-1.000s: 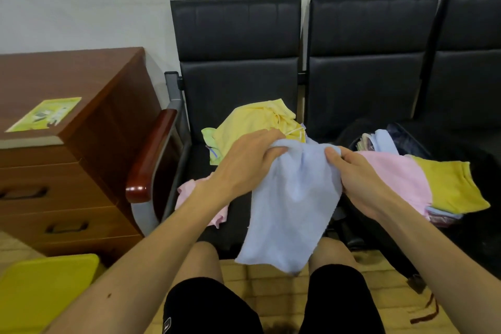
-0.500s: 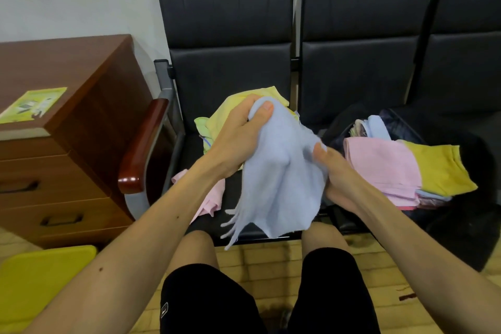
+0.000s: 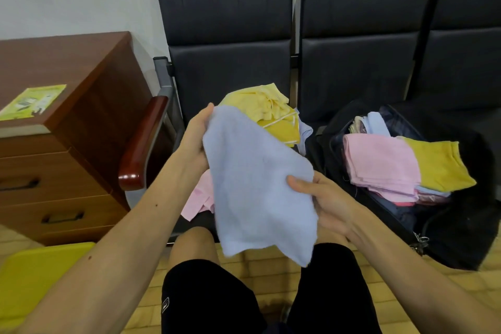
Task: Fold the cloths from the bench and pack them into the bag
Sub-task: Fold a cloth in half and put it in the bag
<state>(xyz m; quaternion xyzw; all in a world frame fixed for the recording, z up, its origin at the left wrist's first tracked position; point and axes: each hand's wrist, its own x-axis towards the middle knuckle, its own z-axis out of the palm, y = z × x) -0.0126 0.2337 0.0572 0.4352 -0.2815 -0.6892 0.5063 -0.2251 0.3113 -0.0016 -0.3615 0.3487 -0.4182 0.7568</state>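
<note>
The pale blue terry cloth (image 3: 257, 184) hangs in the air above the person's knees, in front of the black padded bench (image 3: 230, 68); the left hand (image 3: 193, 141) grips its upper corner with the fingers hidden behind the fabric, and the right hand (image 3: 322, 198) pinches its right edge, thumb on top.

The lower half droops free and looks uneven; if either pinch loosens, the limp cloth would likely slide to the floor, or the fold would come out skewed because the edges do not meet. The open black fabric bag (image 3: 471, 238) on the next seat already carries a folded pink cloth (image 3: 379, 163) and a folded mustard cloth (image 3: 439, 163) heaped up at its mouth and spilling over the rim; another piece dropped carelessly on top may tip that stack out.

A crumpled yellow cloth pile (image 3: 260, 106) lies on the seat just behind the blue one, and a loose pink cloth (image 3: 200, 198) lies below the left wrist; both await folding. A glossy brown wooden armrest (image 3: 141, 144) and a brown wooden drawer cabinet (image 3: 67, 116) stand to the left, well clear of the path to the bag; only the full stack itself hinders packing.
</note>
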